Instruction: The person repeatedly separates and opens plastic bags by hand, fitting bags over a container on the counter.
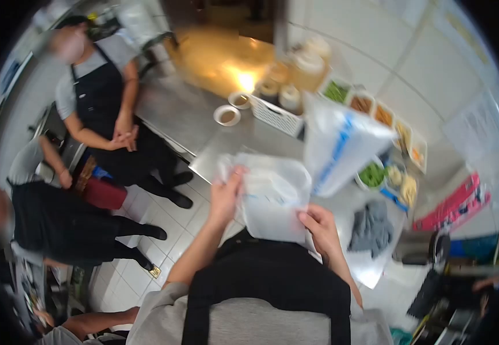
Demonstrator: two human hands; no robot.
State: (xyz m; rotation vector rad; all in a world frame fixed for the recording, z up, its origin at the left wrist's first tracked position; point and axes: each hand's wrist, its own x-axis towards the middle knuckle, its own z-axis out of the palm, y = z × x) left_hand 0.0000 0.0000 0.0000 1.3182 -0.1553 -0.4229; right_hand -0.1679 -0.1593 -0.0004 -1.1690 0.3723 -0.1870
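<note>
In front of my black apron I hold a translucent white plastic bag (pixel 277 195), roughly rectangular with rounded corners and faint blue marks. Something pale green shows through its upper middle, too blurred to name. My left hand (pixel 227 192) is closed on its left edge, where the plastic looks crinkled. At the lower right edge, my right hand (pixel 320 226) pinches it between thumb and fingers. Just beyond, to the right, a large white bag with blue print (pixel 344 141) stands on the steel table (pixel 203 164). A grey cloth (pixel 371 229) lies crumpled right of my right hand.
Two small bowls of brown sauce (pixel 227 116) sit beside a white basket (pixel 276 118) of bottles. Food tubs (pixel 383 115) line the wall, with a bowl of greens (pixel 371 175) nearer. Two co-workers in black aprons (pixel 103 95) stand at left; another person's arm shows at lower left.
</note>
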